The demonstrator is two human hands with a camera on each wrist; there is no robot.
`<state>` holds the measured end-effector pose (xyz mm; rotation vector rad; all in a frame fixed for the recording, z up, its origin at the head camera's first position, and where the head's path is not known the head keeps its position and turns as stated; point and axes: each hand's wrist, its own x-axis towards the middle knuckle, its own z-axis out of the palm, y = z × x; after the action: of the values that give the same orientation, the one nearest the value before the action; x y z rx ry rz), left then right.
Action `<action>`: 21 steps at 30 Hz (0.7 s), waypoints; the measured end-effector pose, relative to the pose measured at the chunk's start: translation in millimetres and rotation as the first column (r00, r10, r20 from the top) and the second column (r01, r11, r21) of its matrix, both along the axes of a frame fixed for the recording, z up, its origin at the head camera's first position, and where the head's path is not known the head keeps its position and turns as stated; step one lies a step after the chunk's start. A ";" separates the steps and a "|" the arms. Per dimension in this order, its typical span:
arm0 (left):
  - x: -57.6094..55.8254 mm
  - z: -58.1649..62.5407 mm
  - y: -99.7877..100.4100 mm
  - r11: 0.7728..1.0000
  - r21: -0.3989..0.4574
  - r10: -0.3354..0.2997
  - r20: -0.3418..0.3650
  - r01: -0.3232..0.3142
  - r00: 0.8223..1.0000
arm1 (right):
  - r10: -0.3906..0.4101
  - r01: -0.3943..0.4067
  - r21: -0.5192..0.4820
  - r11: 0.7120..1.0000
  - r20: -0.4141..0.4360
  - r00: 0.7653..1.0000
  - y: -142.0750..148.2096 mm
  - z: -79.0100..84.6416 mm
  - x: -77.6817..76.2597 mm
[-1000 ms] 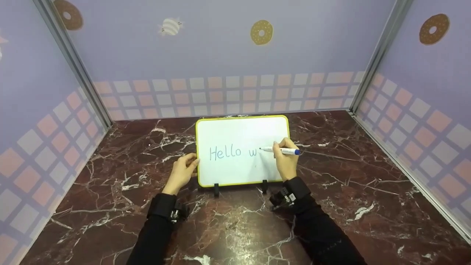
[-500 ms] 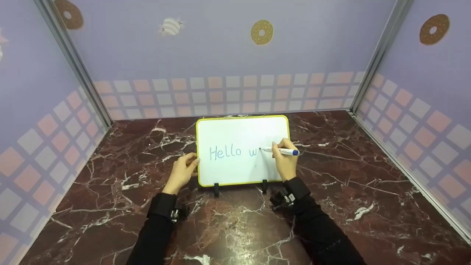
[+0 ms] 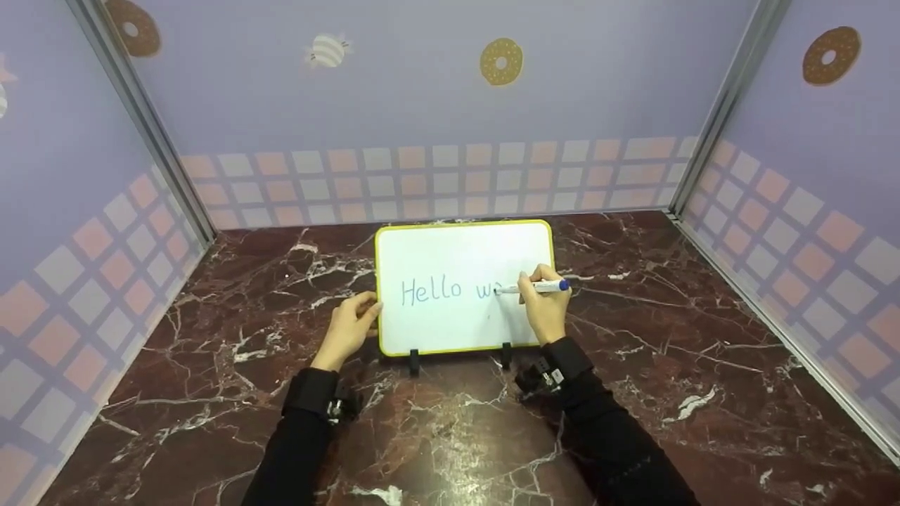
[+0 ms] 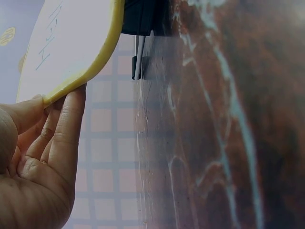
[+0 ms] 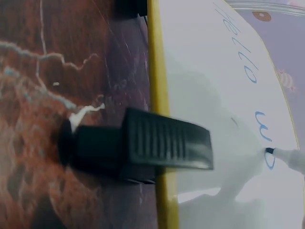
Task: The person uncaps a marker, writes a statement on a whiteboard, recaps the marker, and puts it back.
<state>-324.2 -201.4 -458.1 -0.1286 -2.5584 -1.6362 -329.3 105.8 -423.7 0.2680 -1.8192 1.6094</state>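
A small whiteboard (image 3: 450, 256) with a yellow frame leans back on a stand with black feet (image 3: 414, 361). Blue handwriting (image 3: 430, 290) on it reads "Hello w" plus a round letter at the pen tip. At the board's left edge, my left hand (image 3: 346, 329) pinches the frame, thumb in front and fingers behind, as the left wrist view shows. My right hand (image 3: 545, 306) holds a white marker (image 3: 541, 287) with a blue end, its dark tip touching the board. In the right wrist view the marker (image 5: 290, 158) meets the letter after the "w"; the right hand is almost wholly outside that view.
The board stands on a dark red marbled tabletop (image 3: 450, 436). Lilac walls (image 3: 408, 105) with pink and white squares enclose the back and both sides. A black stand clip (image 5: 167, 140) hooks over the board's lower edge in the right wrist view.
The marker tip has moved slightly down and left, and a rounded blue stroke now follows the "w". My left hand and the board have stayed put.
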 end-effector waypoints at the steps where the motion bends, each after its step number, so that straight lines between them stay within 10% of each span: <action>1: 0.0 0.1 -0.1 1.000 0.002 -0.002 -0.001 0.002 1.000 | 0.007 -0.007 -0.016 1.000 -0.002 1.000 0.3 -0.1 -0.3; 21: -0.7 -0.4 -1.3 1.000 -0.018 -0.004 -0.007 0.004 1.000 | 0.002 -0.005 -0.058 0.998 -0.051 0.999 13.7 -3.5 -8.6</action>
<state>-325.0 -202.7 -458.5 -0.1412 -2.5704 -1.6110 -338.0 119.5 -427.3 0.2839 -1.7312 1.6406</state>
